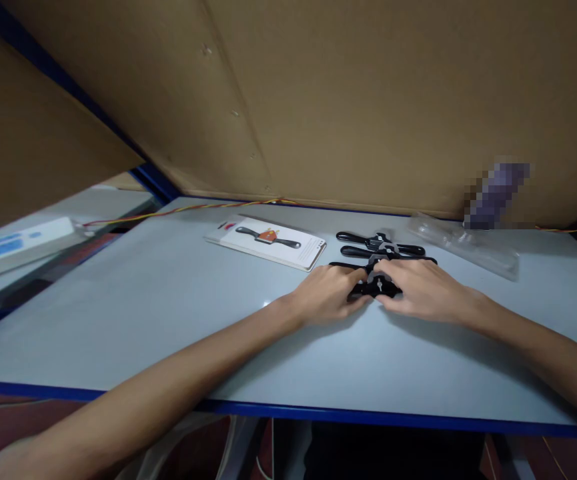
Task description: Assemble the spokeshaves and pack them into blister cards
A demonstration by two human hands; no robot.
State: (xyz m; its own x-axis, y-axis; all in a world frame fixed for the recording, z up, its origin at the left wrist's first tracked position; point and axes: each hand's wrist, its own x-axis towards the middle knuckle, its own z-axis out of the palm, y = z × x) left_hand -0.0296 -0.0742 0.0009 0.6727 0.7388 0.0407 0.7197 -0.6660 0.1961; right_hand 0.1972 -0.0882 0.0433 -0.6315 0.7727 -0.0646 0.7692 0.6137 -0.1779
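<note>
Black two-handled tools (379,244) lie on the tabletop (168,307) in your head view, just to the right of the printed card (304,251), four of them visible in a row that runs from the back toward you. Each tool that shows clearly has a slim handle at either end and a metallic grey patch at its middle. You have the front tool (379,287) between both hands, to the right of the card and nearer to you than it is. Your left hand (335,288) is curled in at one end of that tool and your right hand (425,291) at the other, thumbs toward you, with little room between them; they cover most of both handles.

As for writing, your card is the main place to look: it is white, with a picture of a black two-handled tool, an orange shape at that picture's middle, a red patch toward the left end, and small dark marks and lines of print near the right end. The print is too small for you to read, so no brand can be told.

Well right of the card you have clear plastic packaging (473,248). Far left of it lies a white strip (23,247) with blue patches. Behind the card rises a cardboard panel (348,100), a red-and-yellow wire (203,207) along its foot.
</note>
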